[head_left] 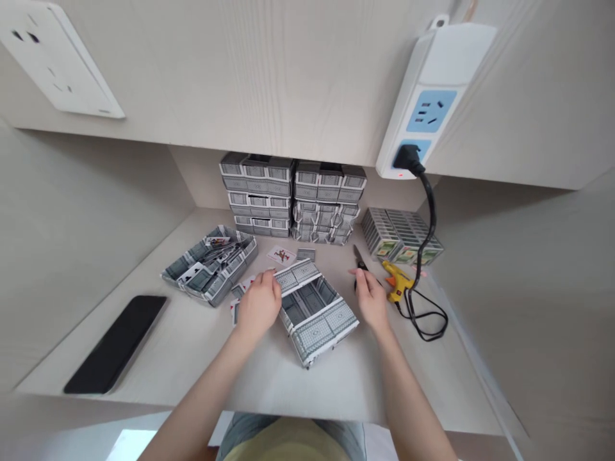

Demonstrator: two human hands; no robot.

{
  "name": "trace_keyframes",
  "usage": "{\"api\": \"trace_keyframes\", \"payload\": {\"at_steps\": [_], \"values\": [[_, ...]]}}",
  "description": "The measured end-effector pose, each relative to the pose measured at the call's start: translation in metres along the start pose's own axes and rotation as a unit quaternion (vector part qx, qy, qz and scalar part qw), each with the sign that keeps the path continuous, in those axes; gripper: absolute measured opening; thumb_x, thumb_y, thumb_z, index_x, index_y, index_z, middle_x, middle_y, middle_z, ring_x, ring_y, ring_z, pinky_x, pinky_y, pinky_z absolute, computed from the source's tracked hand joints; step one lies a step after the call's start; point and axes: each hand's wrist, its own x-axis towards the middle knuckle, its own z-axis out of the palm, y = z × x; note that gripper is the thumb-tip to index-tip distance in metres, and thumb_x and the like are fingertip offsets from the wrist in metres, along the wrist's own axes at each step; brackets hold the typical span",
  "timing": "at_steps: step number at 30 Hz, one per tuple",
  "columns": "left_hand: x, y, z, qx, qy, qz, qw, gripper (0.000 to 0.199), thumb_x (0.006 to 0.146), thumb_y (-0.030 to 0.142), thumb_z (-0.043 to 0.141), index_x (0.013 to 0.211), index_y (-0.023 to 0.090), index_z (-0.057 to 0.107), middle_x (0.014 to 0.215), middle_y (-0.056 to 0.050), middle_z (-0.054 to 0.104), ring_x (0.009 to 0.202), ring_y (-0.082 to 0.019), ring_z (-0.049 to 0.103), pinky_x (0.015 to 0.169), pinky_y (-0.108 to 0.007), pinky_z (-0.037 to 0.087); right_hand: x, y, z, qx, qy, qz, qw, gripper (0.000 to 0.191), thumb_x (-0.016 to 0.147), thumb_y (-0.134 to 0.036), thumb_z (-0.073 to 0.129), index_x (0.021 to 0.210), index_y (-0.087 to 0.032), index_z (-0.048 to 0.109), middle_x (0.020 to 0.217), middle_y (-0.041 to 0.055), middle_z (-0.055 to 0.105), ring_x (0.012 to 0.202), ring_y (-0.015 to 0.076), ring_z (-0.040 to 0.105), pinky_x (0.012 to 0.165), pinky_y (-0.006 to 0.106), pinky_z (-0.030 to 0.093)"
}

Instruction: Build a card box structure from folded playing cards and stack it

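A box folded from playing cards (324,326), patterned grey-green with white edges and an open slot in its top, sits at an angle near the middle of the table. My left hand (259,304) is closed on its left corner, fingertips over the edge. To the right, apart from the box, my right hand (372,298) covers the handles of dark scissors (359,257); their blade points toward the back. Its fingers are curled at the handles, which are partly hidden. Loose playing cards (282,256) lie behind the box, and others are partly under my left hand.
An open card tray (214,294) holds loose cards at left, behind a black phone (115,346). Stacked card boxes (293,198) stand at the back. At right are packed decks (401,234), a yellow glue gun (398,280) and its cord. A power strip (432,102) hangs above.
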Motion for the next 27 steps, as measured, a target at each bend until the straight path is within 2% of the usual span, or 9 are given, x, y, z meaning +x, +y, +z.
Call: {"api": "trace_keyframes", "payload": {"at_steps": [3, 7, 12, 18, 20, 22, 23, 24, 27], "values": [[-0.004, 0.006, -0.002, 0.048, 0.017, -0.023, 0.998, 0.031, 0.086, 0.024, 0.029, 0.105, 0.015, 0.052, 0.094, -0.011, 0.061, 0.080, -0.022, 0.060, 0.063, -0.029, 0.043, -0.003, -0.009, -0.002, -0.028, 0.010, 0.002, 1.000, 0.049, 0.082, -0.054, 0.034, 0.092, -0.017, 0.065, 0.059, 0.0027, 0.058, 0.054, 0.0167, 0.051, 0.053, 0.027, 0.039], [-0.003, 0.011, 0.002, 0.059, 0.044, -0.041, 0.996, 0.030, 0.086, 0.025, 0.029, 0.103, 0.015, 0.053, 0.093, -0.010, 0.060, 0.080, -0.021, 0.059, 0.060, -0.027, 0.042, -0.003, -0.016, -0.004, -0.035, -0.007, 0.004, 0.999, 0.046, 0.081, -0.053, 0.039, 0.087, -0.016, 0.066, 0.062, 0.0028, 0.060, 0.055, 0.0162, 0.051, 0.055, 0.027, 0.039], [0.000, 0.022, 0.007, 0.059, 0.053, -0.063, 0.995, 0.029, 0.086, 0.026, 0.029, 0.095, 0.015, 0.054, 0.088, -0.010, 0.060, 0.078, -0.021, 0.059, 0.059, -0.027, 0.040, -0.002, -0.016, -0.010, 0.024, -0.044, 0.021, 0.999, 0.040, 0.079, -0.048, 0.047, 0.095, -0.015, 0.062, 0.048, -0.0026, 0.045, 0.044, 0.0120, 0.041, 0.043, 0.024, 0.032], [0.002, 0.032, 0.006, 0.039, 0.036, -0.042, 0.998, 0.029, 0.086, 0.027, 0.031, 0.096, 0.014, 0.055, 0.090, -0.012, 0.061, 0.077, -0.021, 0.060, 0.061, -0.028, 0.041, 0.002, -0.014, -0.008, 0.050, -0.063, -0.015, 0.997, 0.033, 0.072, -0.042, 0.059, 0.096, -0.019, 0.063, 0.075, 0.0043, 0.057, 0.065, 0.0155, 0.053, 0.058, 0.027, 0.046], [0.001, 0.022, 0.001, 0.011, 0.001, -0.016, 1.000, 0.032, 0.088, 0.030, 0.029, 0.092, 0.015, 0.057, 0.085, -0.011, 0.063, 0.075, -0.020, 0.060, 0.063, -0.027, 0.041, 0.004, -0.013, -0.010, 0.060, -0.074, -0.010, 0.995, 0.032, 0.071, -0.041, 0.060, 0.094, -0.019, 0.064, 0.085, 0.0068, 0.059, 0.073, 0.0175, 0.056, 0.063, 0.030, 0.048], [-0.004, 0.005, -0.006, -0.019, -0.058, -0.002, 0.998, 0.038, 0.089, 0.035, 0.026, 0.085, 0.018, 0.060, 0.075, -0.007, 0.065, 0.069, -0.018, 0.061, 0.062, -0.026, 0.042, 0.005, -0.013, -0.013, 0.086, -0.098, 0.002, 0.992, 0.035, 0.070, -0.040, 0.061, 0.098, -0.021, 0.063, 0.101, 0.0083, 0.060, 0.083, 0.0198, 0.059, 0.070, 0.032, 0.050], [-0.007, -0.006, -0.010, -0.026, -0.067, -0.010, 0.997, 0.038, 0.089, 0.036, 0.026, 0.085, 0.019, 0.060, 0.074, -0.006, 0.066, 0.070, -0.018, 0.062, 0.063, -0.026, 0.043, 0.005, -0.014, -0.016, 0.098, -0.118, 0.009, 0.988, 0.037, 0.070, -0.040, 0.062, 0.102, -0.022, 0.063, 0.109, 0.0081, 0.058, 0.089, 0.0211, 0.059, 0.075, 0.034, 0.050], [-0.012, -0.017, -0.013, -0.029, -0.060, -0.016, 0.998, 0.036, 0.088, 0.038, 0.029, 0.091, 0.021, 0.060, 0.079, -0.006, 0.066, 0.073, -0.019, 0.062, 0.065, -0.026, 0.044, 0.005, -0.014, -0.018, 0.105, -0.140, 0.021, 0.984, 0.038, 0.070, -0.040, 0.062, 0.104, -0.023, 0.062, 0.112, 0.0076, 0.058, 0.093, 0.0220, 0.059, 0.079, 0.035, 0.049], [-0.028, -0.049, -0.014, 0.004, -0.001, -0.034, 0.999, 0.034, 0.082, 0.041, 0.041, 0.102, 0.019, 0.058, 0.101, -0.010, 0.064, 0.091, -0.024, 0.059, 0.077, -0.033, 0.045, 0.005, -0.016, -0.023, 0.099, -0.208, 0.066, 0.971, 0.038, 0.071, -0.040, 0.061, 0.105, -0.022, 0.063, 0.105, 0.0067, 0.064, 0.094, 0.0239, 0.059, 0.083, 0.039, 0.047]]}}
